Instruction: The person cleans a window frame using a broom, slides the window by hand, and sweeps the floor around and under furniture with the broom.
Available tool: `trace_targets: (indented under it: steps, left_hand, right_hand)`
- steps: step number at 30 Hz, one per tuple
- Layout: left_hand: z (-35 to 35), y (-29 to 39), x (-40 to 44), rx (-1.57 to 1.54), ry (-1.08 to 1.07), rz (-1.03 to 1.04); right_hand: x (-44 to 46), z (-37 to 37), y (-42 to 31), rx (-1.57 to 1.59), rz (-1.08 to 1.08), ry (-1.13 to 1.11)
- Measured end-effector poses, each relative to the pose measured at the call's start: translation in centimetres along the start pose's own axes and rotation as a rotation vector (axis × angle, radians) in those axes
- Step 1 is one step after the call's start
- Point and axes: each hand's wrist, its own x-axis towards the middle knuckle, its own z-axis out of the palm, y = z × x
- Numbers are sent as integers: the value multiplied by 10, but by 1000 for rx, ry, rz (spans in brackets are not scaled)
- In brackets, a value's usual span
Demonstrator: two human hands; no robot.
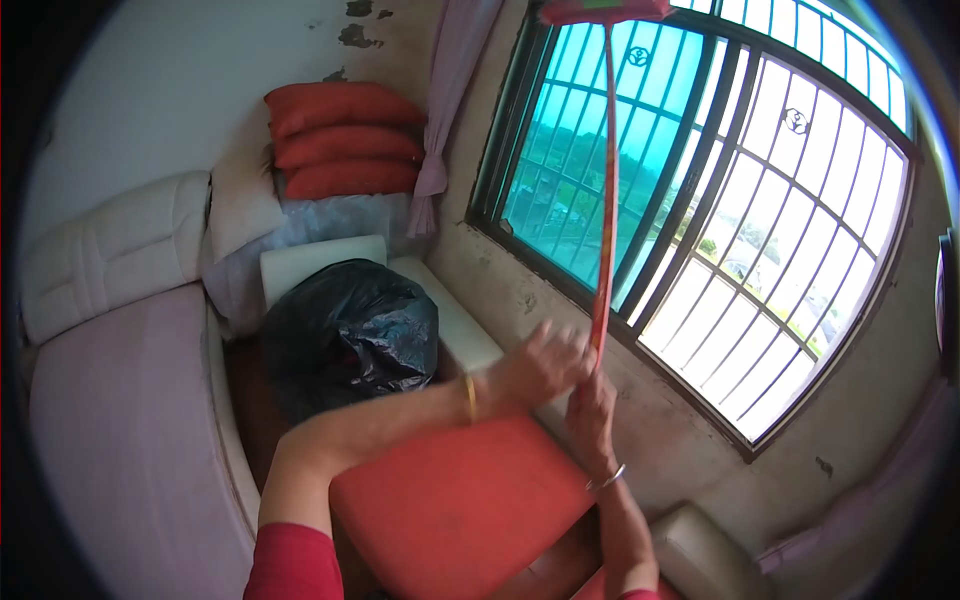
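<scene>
A long red-handled broom rises in front of the window, its pinkish-red head up at the top edge of the view and partly cut off. My right hand is closed around the lower part of the handle, a silver bangle at its wrist. Just above it, my left hand is closed on the handle too, slightly blurred, with a gold bangle on that wrist. The fingers' far sides are hidden. Behind the handle is the sliding window, with one blue-tinted pane and bars outside.
Below my arms is a red cushioned seat. A black plastic bag stands beyond it, near a pale sofa on the left. Red cushions are stacked in the corner beside a tied pink curtain.
</scene>
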Motion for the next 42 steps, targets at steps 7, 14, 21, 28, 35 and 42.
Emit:
trace_targets:
  steps: [7, 14, 21, 28, 35, 42]
  left_hand:
    - [-28, 100, -228, -568, -472, -97]
    - [5, 86, -492, -857, -800, -733]
    - [64, -58, -367, -1159, -687, -1101]
    - [160, 39, -214, -2337, -254, -1689]
    - [125, 121, -259, -2240, -680, -2080]
    - [63, 135, -259, -1996, -597, -2086]
  right_hand:
    - [157, 27, -80, 78, 90, 167]
    - [173, 95, 15, 53, 221, 325]
    - [11, 153, 127, 131, 275, 333]
    - [-180, 214, 148, 382, 821, 444]
    - [-267, 195, 143, 393, 1023, 428]
    - [-332, 206, 154, -343, 347, 253]
